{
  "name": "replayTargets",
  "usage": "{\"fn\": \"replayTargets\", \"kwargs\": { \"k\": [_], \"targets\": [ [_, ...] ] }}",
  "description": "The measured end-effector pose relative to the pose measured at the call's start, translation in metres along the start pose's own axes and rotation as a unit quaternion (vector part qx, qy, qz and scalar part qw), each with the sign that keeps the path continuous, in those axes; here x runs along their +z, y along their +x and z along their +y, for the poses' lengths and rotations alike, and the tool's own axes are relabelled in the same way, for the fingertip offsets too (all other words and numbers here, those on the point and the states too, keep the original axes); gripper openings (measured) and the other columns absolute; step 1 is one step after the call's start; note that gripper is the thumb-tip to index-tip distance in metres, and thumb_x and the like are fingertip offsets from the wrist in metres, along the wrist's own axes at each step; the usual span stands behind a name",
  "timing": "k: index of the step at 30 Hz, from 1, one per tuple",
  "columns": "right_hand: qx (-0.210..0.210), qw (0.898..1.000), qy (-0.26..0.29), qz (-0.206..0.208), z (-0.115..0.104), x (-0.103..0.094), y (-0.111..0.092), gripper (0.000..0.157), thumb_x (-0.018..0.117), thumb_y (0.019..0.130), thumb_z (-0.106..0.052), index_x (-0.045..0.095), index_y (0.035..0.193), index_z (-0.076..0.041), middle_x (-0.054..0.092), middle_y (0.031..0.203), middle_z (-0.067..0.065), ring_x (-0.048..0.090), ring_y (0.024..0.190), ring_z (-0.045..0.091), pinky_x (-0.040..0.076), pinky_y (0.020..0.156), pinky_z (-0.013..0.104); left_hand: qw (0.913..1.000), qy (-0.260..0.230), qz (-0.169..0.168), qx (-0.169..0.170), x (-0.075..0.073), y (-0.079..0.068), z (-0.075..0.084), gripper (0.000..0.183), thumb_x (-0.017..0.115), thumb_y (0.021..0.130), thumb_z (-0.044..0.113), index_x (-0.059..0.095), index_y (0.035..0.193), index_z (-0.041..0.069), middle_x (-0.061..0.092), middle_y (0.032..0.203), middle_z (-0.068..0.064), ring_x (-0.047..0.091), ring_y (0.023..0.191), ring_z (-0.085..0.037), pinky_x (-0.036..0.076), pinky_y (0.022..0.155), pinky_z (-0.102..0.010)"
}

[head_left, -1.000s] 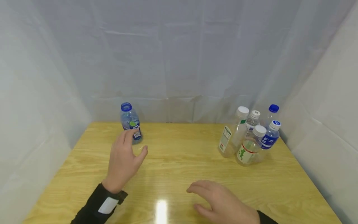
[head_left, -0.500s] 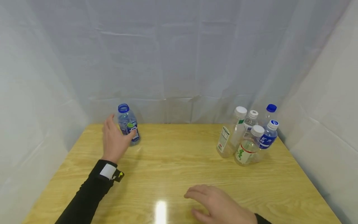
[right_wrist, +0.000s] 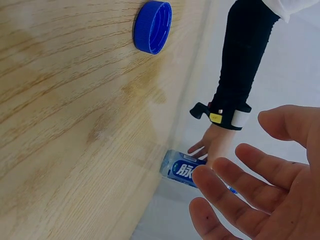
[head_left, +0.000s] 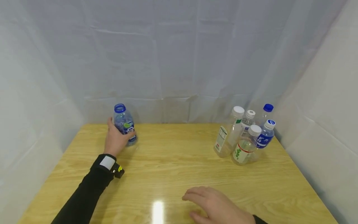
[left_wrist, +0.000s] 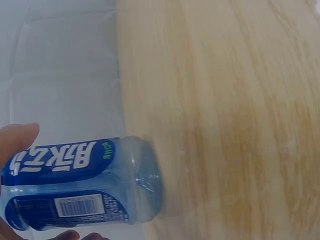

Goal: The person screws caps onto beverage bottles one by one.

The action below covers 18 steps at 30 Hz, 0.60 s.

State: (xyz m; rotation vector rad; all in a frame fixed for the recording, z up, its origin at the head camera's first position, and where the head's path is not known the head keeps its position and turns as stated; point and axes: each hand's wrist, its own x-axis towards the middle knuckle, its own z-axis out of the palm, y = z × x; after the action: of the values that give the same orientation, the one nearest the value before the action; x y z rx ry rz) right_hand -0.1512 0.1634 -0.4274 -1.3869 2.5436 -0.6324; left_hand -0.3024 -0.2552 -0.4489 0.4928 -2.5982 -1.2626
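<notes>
A blue see-through plastic bottle [head_left: 122,119] without a cap stands upright at the back left of the table. My left hand [head_left: 114,141] grips it from the left, thumb across the label and fingers round the far side. In the left wrist view the thumb and fingertips lie on opposite sides of the bottle [left_wrist: 75,185]. Low over the front of the table, my right hand [head_left: 213,203] is held with relaxed fingers and nothing in them. A ribbed blue bottle cap [right_wrist: 152,27] lies on the table in the right wrist view; the head view does not show it.
Several capped plastic bottles crowd together at the right: a tall one with a white cap [head_left: 238,110], a short one with a green-and-white label [head_left: 241,153], one with a blue label [head_left: 264,140]. Pale sheets [head_left: 167,62] hang behind and beside the wooden table [head_left: 167,155].
My left hand has gone from in front of the bottle round to its left side and closed on it. The right hand has hardly moved, and the head view has shifted slightly.
</notes>
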Motion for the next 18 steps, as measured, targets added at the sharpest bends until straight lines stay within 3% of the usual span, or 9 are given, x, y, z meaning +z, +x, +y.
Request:
{"fn": "replayTargets", "kwargs": {
  "k": [9,18],
  "targets": [
    [-0.01,1.0,-0.019,0.011,0.0009,0.0023,-0.0025,0.037,0.059,0.106,-0.037,0.063,0.14,-0.022,0.069,0.139,-0.003,0.067,0.127,0.016,0.059,0.102,0.041,0.9997,0.023,0.004,-0.008,0.001,0.0012,-0.0055,0.11,0.074,0.095,0.032,-0.005,0.168,0.008,0.035,0.163,-0.034,0.041,0.148,-0.053,0.036,0.121,-0.067],
    [-0.036,0.997,-0.062,0.039,0.006,0.0058,-0.007,0.037,0.063,0.104,-0.034,0.065,0.138,-0.018,0.07,0.136,0.0,0.069,0.123,0.018,0.06,0.099,0.039,0.9996,0.027,0.01,0.0,0.0042,-0.0042,-0.0018,0.101,0.073,0.096,0.037,0.009,0.167,0.005,0.04,0.162,-0.031,0.044,0.147,-0.05,0.038,0.12,-0.067]
  ]
}}
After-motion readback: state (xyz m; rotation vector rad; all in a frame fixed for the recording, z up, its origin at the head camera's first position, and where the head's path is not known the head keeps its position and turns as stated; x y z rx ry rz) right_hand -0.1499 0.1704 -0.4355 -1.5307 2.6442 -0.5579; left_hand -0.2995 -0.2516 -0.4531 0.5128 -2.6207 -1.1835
